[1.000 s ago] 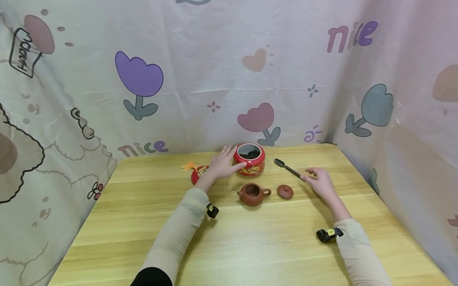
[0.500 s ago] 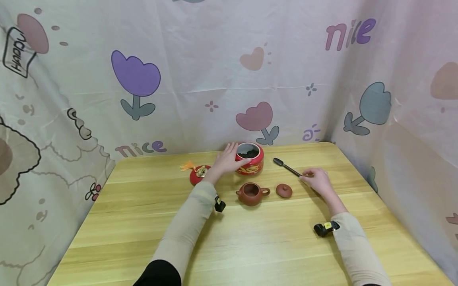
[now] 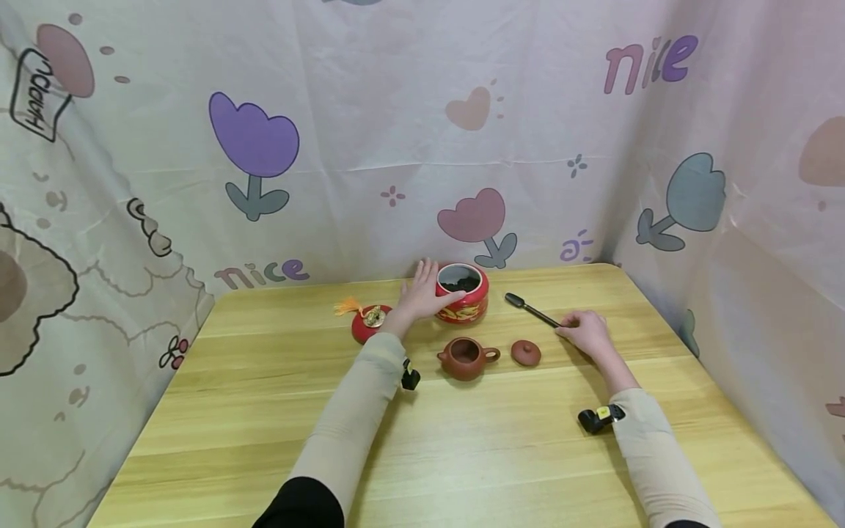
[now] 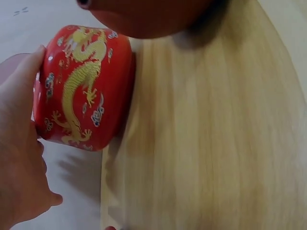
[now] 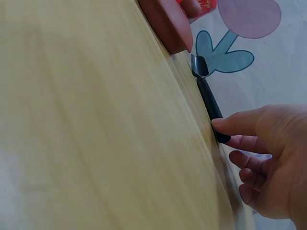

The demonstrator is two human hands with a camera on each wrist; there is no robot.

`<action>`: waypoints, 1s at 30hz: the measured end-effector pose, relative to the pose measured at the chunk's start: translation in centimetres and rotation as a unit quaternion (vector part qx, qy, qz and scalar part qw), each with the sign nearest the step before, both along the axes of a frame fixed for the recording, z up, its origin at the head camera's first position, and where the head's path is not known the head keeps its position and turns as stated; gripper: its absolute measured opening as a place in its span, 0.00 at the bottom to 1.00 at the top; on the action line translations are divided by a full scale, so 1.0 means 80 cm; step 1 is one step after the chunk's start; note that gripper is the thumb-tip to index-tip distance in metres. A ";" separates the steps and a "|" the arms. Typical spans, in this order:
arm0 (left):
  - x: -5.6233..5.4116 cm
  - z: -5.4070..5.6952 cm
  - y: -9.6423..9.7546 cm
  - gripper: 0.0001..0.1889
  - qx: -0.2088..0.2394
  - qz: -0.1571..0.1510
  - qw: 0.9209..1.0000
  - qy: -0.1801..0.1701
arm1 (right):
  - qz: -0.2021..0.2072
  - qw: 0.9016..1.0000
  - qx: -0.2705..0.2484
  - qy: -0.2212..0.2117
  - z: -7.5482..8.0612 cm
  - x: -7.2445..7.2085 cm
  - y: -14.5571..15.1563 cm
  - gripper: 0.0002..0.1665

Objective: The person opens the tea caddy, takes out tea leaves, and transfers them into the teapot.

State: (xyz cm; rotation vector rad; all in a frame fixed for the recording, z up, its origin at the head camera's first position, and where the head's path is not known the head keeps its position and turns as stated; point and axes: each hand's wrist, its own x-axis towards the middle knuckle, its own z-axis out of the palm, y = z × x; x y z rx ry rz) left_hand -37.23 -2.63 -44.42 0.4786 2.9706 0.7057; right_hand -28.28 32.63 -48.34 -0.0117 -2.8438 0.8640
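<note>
My left hand (image 3: 422,295) rests against the left side of a red tea jar (image 3: 465,312), fingers straight and thumb across its front near the rim. The jar stands open with dark loose leaves inside; a gold dragon decorates its wall in the left wrist view. On the right, my right hand (image 5: 268,148) pinches the handle end of a black tea scoop (image 5: 207,96) between thumb and forefinger, the other fingers loosely bent. The scoop lies low along the table, bowl pointing toward the jar. A brown clay teapot (image 3: 464,359) without its lid sits in front of the jar.
The teapot's lid (image 3: 526,353) lies right of the teapot, between it and my right hand. A red jar lid (image 3: 367,330) with a gold top and orange tassel is beside my left wrist. A patterned curtain (image 3: 356,213) hangs behind the wooden table (image 3: 475,469).
My left hand has moved slightly right, closer against the jar. My right thumb and forefinger have closed on the scoop's handle. Jar, teapot and lids stay put.
</note>
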 end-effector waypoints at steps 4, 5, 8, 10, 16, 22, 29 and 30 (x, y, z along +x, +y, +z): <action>0.000 -0.003 0.001 0.60 -0.018 0.006 1.000 0.018 | -0.006 1.000 -0.007 0.002 0.002 0.002 -0.002 0.13; 0.000 -0.004 0.001 0.61 -0.020 0.007 1.000 0.021 | -0.006 1.000 -0.009 0.003 0.002 0.002 -0.002 0.13; 0.002 -0.007 0.002 0.60 -0.022 0.010 0.999 0.029 | -0.007 1.000 -0.021 0.012 0.003 0.003 -0.003 0.13; 0.002 -0.009 0.002 0.61 -0.024 0.012 0.999 0.033 | -0.005 0.999 -0.025 0.021 0.004 0.004 -0.003 0.13; 0.003 -0.014 0.003 0.62 -0.031 0.017 0.999 0.038 | 0.002 0.999 0.004 0.050 0.008 0.009 -0.004 0.16; 0.007 -0.011 0.003 0.62 -0.058 0.021 0.997 0.048 | -0.004 0.997 0.041 0.065 0.012 0.006 -0.005 0.13; 0.008 -0.001 0.003 0.61 -0.082 0.024 0.995 0.044 | -0.003 0.995 0.051 0.091 0.034 0.005 -0.012 0.11; 0.009 0.001 0.004 0.61 -0.083 0.025 0.995 0.045 | -0.001 0.994 0.050 0.094 0.039 0.005 -0.013 0.11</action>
